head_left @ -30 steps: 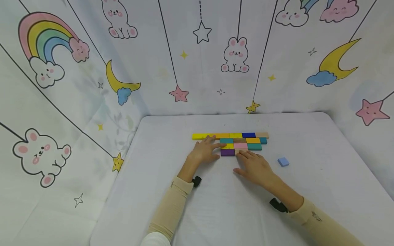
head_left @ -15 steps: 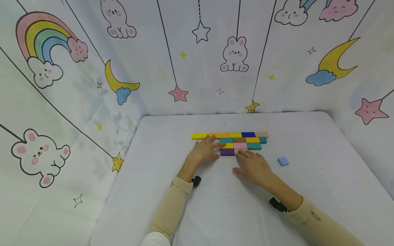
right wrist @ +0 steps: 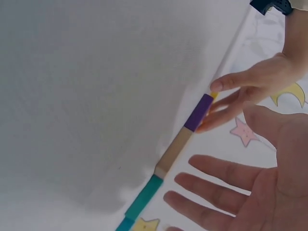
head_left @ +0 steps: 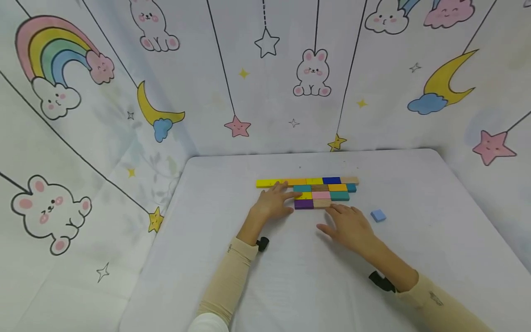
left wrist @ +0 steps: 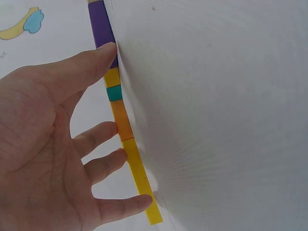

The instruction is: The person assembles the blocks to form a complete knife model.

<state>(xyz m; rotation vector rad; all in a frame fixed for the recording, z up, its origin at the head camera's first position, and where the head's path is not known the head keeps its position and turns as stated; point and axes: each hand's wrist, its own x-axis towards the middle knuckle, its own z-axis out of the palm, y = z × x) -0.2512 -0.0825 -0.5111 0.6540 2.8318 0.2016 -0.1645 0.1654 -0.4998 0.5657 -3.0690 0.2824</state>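
Flat coloured blocks [head_left: 321, 191] lie in stepped rows on the white table [head_left: 290, 276]. My left hand [head_left: 274, 203] rests flat at their left end. Its straight fingers touch the long yellow block [head_left: 267, 183], and its thumb [left wrist: 91, 60] presses the purple block [left wrist: 98, 24]. My right hand [head_left: 350, 226] lies open with spread fingers just right of the tan block [head_left: 322, 203] in the nearest row. It holds nothing. In the right wrist view the purple block [right wrist: 199, 111], the tan block [right wrist: 174, 147] and a teal block [right wrist: 143, 199] show edge-on.
A lone light blue block [head_left: 378, 215] lies on the table to the right of my right hand. Printed cloth walls [head_left: 124, 115] with rabbits, stars and moons close the table in at the back and on both sides.
My right hand has drawn back from the tan block toward the right, which leaves that block uncovered. My left hand has stayed in place.
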